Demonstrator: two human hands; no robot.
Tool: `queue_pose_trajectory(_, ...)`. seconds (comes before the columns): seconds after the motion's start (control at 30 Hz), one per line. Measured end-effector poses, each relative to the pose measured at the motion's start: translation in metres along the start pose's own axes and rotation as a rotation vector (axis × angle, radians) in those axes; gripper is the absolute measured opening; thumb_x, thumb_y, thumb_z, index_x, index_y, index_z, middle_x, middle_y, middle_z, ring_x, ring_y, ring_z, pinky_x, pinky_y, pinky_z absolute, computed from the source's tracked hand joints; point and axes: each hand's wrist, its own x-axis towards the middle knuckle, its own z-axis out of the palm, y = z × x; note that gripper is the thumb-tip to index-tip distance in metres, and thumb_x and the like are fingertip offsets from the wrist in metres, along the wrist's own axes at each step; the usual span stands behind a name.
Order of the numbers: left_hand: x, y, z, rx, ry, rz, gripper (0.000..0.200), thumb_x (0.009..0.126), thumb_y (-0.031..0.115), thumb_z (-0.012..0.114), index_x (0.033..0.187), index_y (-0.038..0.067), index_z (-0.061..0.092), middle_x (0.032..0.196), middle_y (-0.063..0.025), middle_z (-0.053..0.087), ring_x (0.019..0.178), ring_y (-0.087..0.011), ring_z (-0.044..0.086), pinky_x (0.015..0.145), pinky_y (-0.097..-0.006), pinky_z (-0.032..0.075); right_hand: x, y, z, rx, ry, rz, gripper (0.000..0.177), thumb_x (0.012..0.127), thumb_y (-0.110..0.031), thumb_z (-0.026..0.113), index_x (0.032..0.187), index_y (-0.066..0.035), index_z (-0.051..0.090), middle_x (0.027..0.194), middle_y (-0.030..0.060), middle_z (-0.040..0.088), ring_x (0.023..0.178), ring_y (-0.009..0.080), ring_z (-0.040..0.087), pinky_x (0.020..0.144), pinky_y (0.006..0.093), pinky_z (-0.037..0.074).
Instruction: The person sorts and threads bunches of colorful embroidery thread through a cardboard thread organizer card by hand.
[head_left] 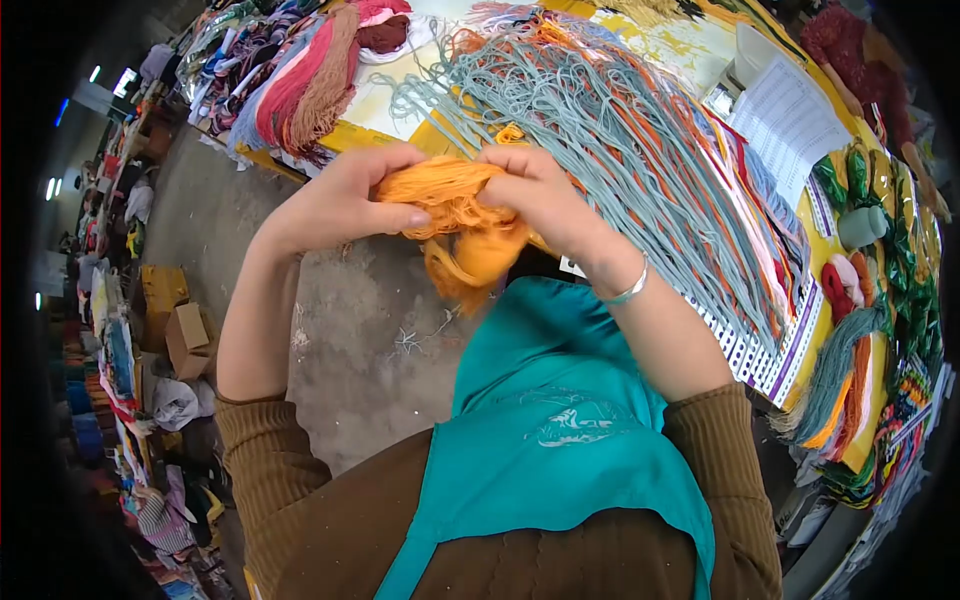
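Bunched between both hands, in front of the teal apron, is an orange yarn bundle (440,185), its lower end hanging loose and slightly blurred. My left hand (365,195) grips the bundle's left side, thumb across the front. On the right side, my right hand (525,190) has its fingers curled into the strands; a bracelet circles that wrist. The hands are a little apart, just off the table edge. Beside my right hand, long grey-blue and orange strands (610,150) lie spread over the yellow table (435,135).
Red, pink and tan yarn bundles (320,75) hang over the table's left part. Printed sheets (790,120), a small grey-green cylinder (862,227) and more threads lie at the right. An opened cardboard box (190,340) stands on the floor at left. Another person's arm shows at upper right.
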Motion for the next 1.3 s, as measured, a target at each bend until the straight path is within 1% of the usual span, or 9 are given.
queue_pose_trajectory(0.13, 0.001, -0.01, 0.004, -0.403, 0.248, 0.111, 0.036, 0.083, 0.008, 0.068, 0.117, 0.003, 0.057, 0.101, -0.0021, 0.062, 0.091, -0.0058, 0.058, 0.079, -0.0218, 0.048, -0.004, -0.017, -0.003, 0.084, -0.098, 0.038, 0.024, 0.078, -0.013, 0.063, 0.097, 0.002, 0.065, 0.085, 0.0002, 0.064, 0.08, 0.0069, 0.057, 0.073, 0.023, 0.046)
queue_pose_trajectory(0.37, 0.001, 0.014, 0.008, -0.268, 0.223, 0.014, 0.04, 0.085, 0.013, 0.064, 0.123, 0.003, 0.055, 0.094, -0.0012, 0.062, 0.071, -0.0036, 0.056, 0.062, -0.0192, 0.046, 0.011, -0.014, 0.017, -0.161, 0.074, -0.366, 0.047, 0.078, -0.022, 0.066, 0.12, -0.001, 0.059, 0.109, 0.0137, 0.065, 0.096, 0.02, 0.062, 0.087, 0.0296, 0.048)
queue_pose_trajectory(0.63, -0.005, 0.0, -0.014, -0.048, 0.24, 0.028, 0.04, 0.084, 0.008, 0.068, 0.122, 0.002, 0.058, 0.095, 0.001, 0.063, 0.077, -0.0032, 0.056, 0.068, -0.0203, 0.047, 0.031, -0.062, 0.018, -0.487, -0.013, -0.054, 0.026, 0.075, -0.017, 0.066, 0.093, 0.002, 0.068, 0.082, 0.009, 0.067, 0.07, 0.011, 0.06, 0.062, 0.031, 0.048)
queue_pose_trajectory(0.87, -0.017, -0.052, -0.009, -0.337, 0.299, -0.042, 0.047, 0.078, 0.019, 0.068, 0.119, -0.001, 0.058, 0.066, 0.0019, 0.056, 0.063, -0.0096, 0.058, 0.07, -0.0266, 0.049, 0.048, -0.09, 0.031, 0.526, 0.086, -0.134, 0.021, 0.086, -0.016, 0.067, 0.102, -0.004, 0.064, 0.071, -0.001, 0.056, 0.058, 0.0064, 0.053, 0.046, 0.0214, 0.041)
queue_pose_trajectory(0.9, -0.018, -0.059, -0.007, -0.383, 0.304, -0.03, 0.051, 0.077, 0.023, 0.069, 0.12, -0.002, 0.057, 0.066, 0.001, 0.056, 0.062, -0.0105, 0.058, 0.072, -0.0279, 0.048, 0.052, -0.097, 0.031, 0.481, 0.15, -0.108, 0.03, 0.086, -0.013, 0.062, 0.111, 0.004, 0.062, 0.1, 0.0107, 0.067, 0.087, 0.0193, 0.065, 0.081, 0.0334, 0.052)
queue_pose_trajectory(1.0, -0.024, -0.064, -0.004, -0.471, 0.227, -0.004, 0.046, 0.078, 0.024, 0.066, 0.111, -0.008, 0.059, 0.059, -0.0015, 0.057, 0.055, -0.0122, 0.058, 0.067, -0.0288, 0.051, 0.066, -0.117, 0.038, 0.868, -0.199, -0.151, 0.023, 0.098, -0.018, 0.047, 0.114, -0.003, 0.053, 0.096, 0.016, 0.064, 0.079, 0.0286, 0.065, 0.069, 0.0444, 0.059)
queue_pose_trajectory(1.13, -0.044, -0.058, -0.014, -0.633, -0.001, 0.191, 0.056, 0.085, 0.043, 0.064, 0.106, -0.008, 0.059, 0.053, -0.006, 0.057, 0.047, -0.0142, 0.056, 0.059, -0.031, 0.05, 0.084, -0.128, 0.043, 0.828, -0.15, -0.157, 0.023, 0.096, -0.015, 0.048, 0.113, -0.002, 0.056, 0.098, 0.0157, 0.064, 0.079, 0.0245, 0.065, 0.068, 0.0404, 0.057)
queue_pose_trajectory(1.2, -0.052, -0.035, -0.018, -0.755, -0.053, 0.433, 0.057, 0.085, 0.049, 0.066, 0.104, -0.005, 0.06, 0.066, -0.009, 0.062, 0.054, -0.011, 0.059, 0.061, -0.0304, 0.05, 0.108, -0.106, 0.035, -0.014, 0.066, -0.686, 0.021, 0.091, -0.015, 0.053, 0.105, -0.001, 0.061, 0.091, 0.0142, 0.066, 0.072, 0.0226, 0.063, 0.064, 0.0377, 0.055)
queue_pose_trajectory(1.3, -0.05, 0.01, -0.007, -0.81, 0.368, 0.651, 0.067, 0.091, 0.054, 0.055, 0.125, -0.004, 0.051, 0.111, -0.016, 0.058, 0.098, -0.0207, 0.056, 0.085, -0.0366, 0.045, 0.106, -0.068, 0.036, -0.635, 0.287, -0.745, 0.027, 0.089, -0.015, 0.059, 0.108, 0.004, 0.061, 0.101, 0.0127, 0.066, 0.089, 0.0209, 0.064, 0.079, 0.0344, 0.051)
